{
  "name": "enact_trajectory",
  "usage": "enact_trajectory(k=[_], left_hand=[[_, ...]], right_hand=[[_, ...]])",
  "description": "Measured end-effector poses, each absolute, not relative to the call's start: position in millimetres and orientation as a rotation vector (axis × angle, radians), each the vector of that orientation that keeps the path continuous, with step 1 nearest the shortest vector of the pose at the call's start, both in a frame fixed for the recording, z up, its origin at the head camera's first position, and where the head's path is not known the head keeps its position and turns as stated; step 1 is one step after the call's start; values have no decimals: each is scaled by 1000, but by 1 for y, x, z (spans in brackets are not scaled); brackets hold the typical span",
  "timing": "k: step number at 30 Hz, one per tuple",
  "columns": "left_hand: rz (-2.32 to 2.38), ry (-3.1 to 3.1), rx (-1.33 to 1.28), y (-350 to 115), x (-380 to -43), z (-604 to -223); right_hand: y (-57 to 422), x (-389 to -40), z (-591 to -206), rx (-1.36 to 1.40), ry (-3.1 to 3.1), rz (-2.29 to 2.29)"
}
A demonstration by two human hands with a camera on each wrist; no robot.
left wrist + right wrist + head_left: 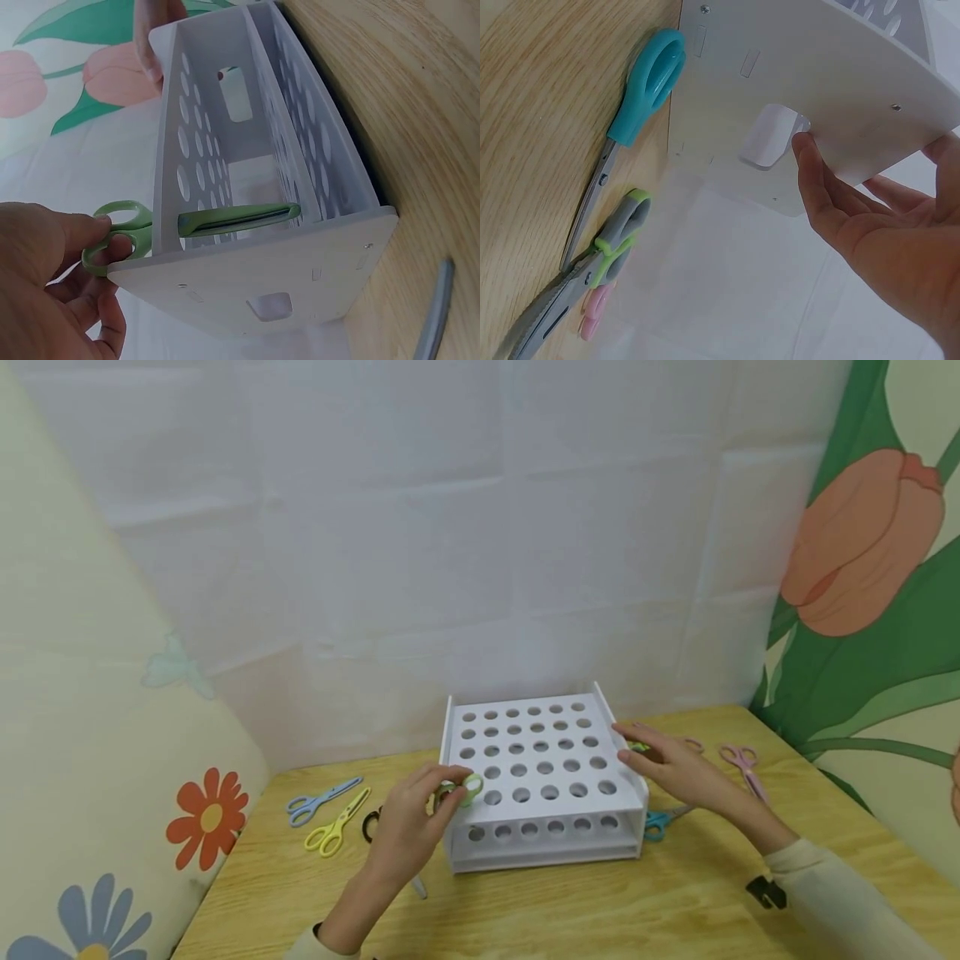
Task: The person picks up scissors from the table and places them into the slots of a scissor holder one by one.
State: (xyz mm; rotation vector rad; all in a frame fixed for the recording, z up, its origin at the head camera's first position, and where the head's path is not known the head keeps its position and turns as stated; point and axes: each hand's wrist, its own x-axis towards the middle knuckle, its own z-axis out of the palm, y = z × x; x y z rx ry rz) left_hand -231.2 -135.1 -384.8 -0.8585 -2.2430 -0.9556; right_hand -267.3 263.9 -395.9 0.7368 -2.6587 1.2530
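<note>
A white two-tier rack point(551, 812) with rows of round holes stands on the wooden table. At its front left corner my left hand point(408, 827) pinches the handle loops of green scissors point(240, 219). In the left wrist view, the green blade part passes through the top tier and shows below it, between the tiers. My right hand point(678, 772) grips the upper edge of the rack's right side wall. One fingertip point(802, 142) lies at the oblong cutout in that wall.
Left of the rack lie blue scissors point(302, 811), yellow scissors point(327, 838) and black-handled scissors point(367, 825), partly hidden by my left hand. To its right are teal scissors point(634, 109), grey-green scissors point(619, 229) and pink scissors point(742, 762). A white sheet point(450, 527) hangs behind.
</note>
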Motion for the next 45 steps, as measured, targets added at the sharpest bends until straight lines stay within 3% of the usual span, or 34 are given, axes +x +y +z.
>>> enact_trajectory(k=[39, 45], left_hand=[[-778, -2259, -969, -149, -238, -382], [-785, -2243, -876, -164, -238, -374]], right_hand=[[263, -267, -397, 752, -2665, 1226], [263, -266, -398, 751, -2657, 1216]])
